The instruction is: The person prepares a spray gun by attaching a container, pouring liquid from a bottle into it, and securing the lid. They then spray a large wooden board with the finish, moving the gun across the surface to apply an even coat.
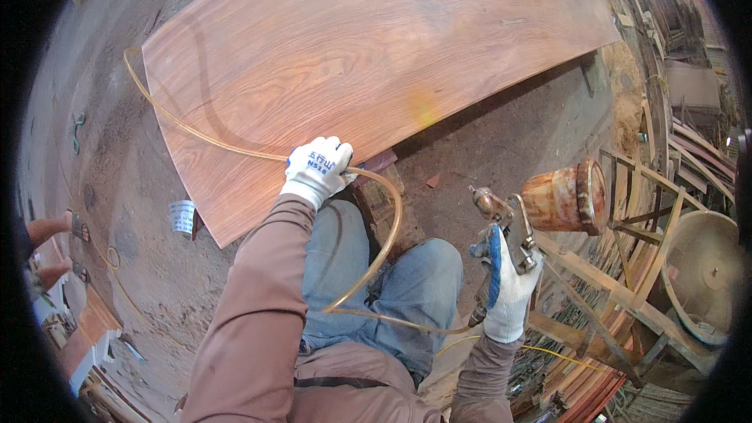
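A person looks down at their own two gloved hands in a dusty woodworking yard. The left hand (317, 170), in a white work glove, is closed loosely over a clear air hose (381, 243) and rests on the near edge of a large reddish wooden panel (368, 55), whose smooth, strongly grained surface stretches away ahead of that hand. The right hand (507, 286), also gloved, is wrapped tight around the handle of a metal spray gun (501, 215); the gun's rust-stained paint cup (565, 198) sticks out just above and to the right of the hand, and the nozzle points up and left, toward the panel but well short of it. The hose runs from the gun's base, loops across the person's jeans (407, 286) below the left hand, passes under that hand, then curves off along the panel's left edge. Right of the spray hand stand wooden frames (627, 290) and stacked offcuts (cluttered, hard to sort out). To do this well, it seems wise to keep the hose gathered clear of the panel face so it never drags through a wet coat, and to hold the gun square to the wood.
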